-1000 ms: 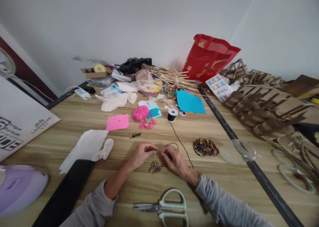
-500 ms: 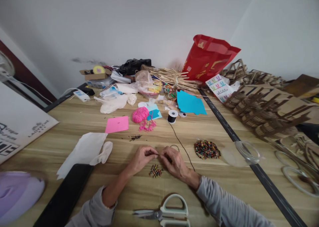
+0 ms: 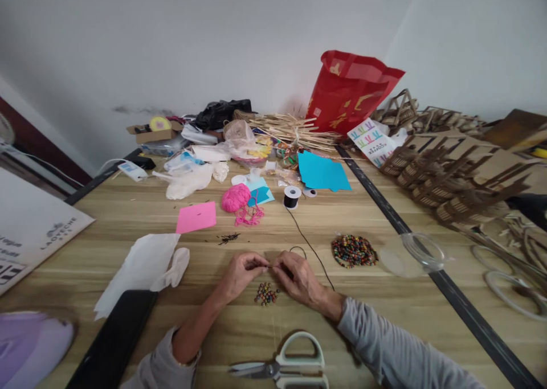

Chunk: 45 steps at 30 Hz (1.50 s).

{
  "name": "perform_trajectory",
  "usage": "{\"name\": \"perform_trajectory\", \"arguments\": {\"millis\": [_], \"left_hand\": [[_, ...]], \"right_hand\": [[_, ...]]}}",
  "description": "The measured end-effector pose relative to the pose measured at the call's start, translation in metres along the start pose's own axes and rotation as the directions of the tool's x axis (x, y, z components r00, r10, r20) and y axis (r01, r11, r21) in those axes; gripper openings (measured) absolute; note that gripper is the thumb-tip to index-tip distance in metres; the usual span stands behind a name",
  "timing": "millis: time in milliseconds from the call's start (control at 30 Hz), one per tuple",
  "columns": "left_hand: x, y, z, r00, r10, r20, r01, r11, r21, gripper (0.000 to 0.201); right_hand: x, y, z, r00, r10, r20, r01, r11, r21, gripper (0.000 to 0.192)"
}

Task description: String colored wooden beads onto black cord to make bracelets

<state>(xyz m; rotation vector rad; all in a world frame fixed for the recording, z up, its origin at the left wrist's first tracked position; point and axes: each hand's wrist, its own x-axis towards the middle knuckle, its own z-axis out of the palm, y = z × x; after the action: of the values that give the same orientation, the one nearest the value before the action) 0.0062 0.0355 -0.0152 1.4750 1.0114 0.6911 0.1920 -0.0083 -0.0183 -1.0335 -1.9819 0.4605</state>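
My left hand (image 3: pixel 241 272) and my right hand (image 3: pixel 296 276) meet fingertip to fingertip over the wooden table (image 3: pixel 128 218), both pinching a thin black cord (image 3: pixel 308 245). The cord runs back to a black spool (image 3: pixel 292 196) farther up the table. A small cluster of coloured beads (image 3: pixel 265 293) lies just below my fingers. A larger heap of coloured beads (image 3: pixel 353 250) sits to the right of my right hand. Whether a bead is between my fingertips is too small to tell.
Scissors (image 3: pixel 282 369) lie near the front edge. A black phone (image 3: pixel 113 343) and white paper (image 3: pixel 137 266) sit at left, a clear lid (image 3: pixel 421 252) at right. Pink yarn (image 3: pixel 236 197), pink card (image 3: pixel 195 217), blue paper (image 3: pixel 321 172), a red bag (image 3: pixel 348 93) and wooden pieces (image 3: pixel 453 178) crowd the back.
My hands stay together on the cord, their fingertips a little closer. The view has shifted slightly, so everything sits a bit lower and left.
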Motion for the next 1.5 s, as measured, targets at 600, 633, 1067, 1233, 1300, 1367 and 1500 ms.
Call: {"name": "perform_trajectory", "arguments": {"millis": [600,633,1067,1233,1300,1367,1500], "left_hand": [[-0.0016,0.0046,0.0022,1.000,0.011,0.008,-0.011,1.000,0.005,0.014],[-0.0016,0.0048,0.0022,1.000,0.010,0.009,-0.010,1.000,0.003,0.014],[-0.0006,0.0022,0.0021,1.000,0.003,-0.005,-0.003,1.000,-0.029,0.008],[-0.0010,0.0042,0.0021,1.000,0.015,0.003,-0.015,1.000,-0.007,0.007],[-0.0011,0.0044,0.0024,1.000,0.021,0.005,-0.021,1.000,0.000,0.007],[-0.0011,0.0045,0.0026,1.000,0.023,0.008,-0.023,1.000,0.003,0.007],[-0.0013,0.0047,0.0028,1.000,0.016,0.002,-0.016,1.000,-0.002,0.007]], "right_hand": [[-0.0002,0.0013,0.0006,0.999,-0.032,0.007,0.032,0.999,-0.010,0.017],[-0.0001,0.0012,0.0005,0.999,-0.034,0.004,0.034,0.999,-0.010,0.017],[0.0003,-0.0006,-0.0012,0.999,-0.049,-0.004,0.049,0.999,-0.011,0.018],[0.0012,-0.0020,-0.0018,0.999,-0.042,-0.003,0.042,0.999,-0.009,0.017],[0.0012,-0.0015,-0.0014,0.999,-0.044,-0.008,0.044,0.999,-0.007,0.017],[0.0009,-0.0004,-0.0006,0.999,-0.048,-0.007,0.048,0.999,-0.004,0.017],[-0.0002,0.0018,0.0008,0.999,-0.033,-0.002,0.033,0.999,-0.010,0.017]]}}
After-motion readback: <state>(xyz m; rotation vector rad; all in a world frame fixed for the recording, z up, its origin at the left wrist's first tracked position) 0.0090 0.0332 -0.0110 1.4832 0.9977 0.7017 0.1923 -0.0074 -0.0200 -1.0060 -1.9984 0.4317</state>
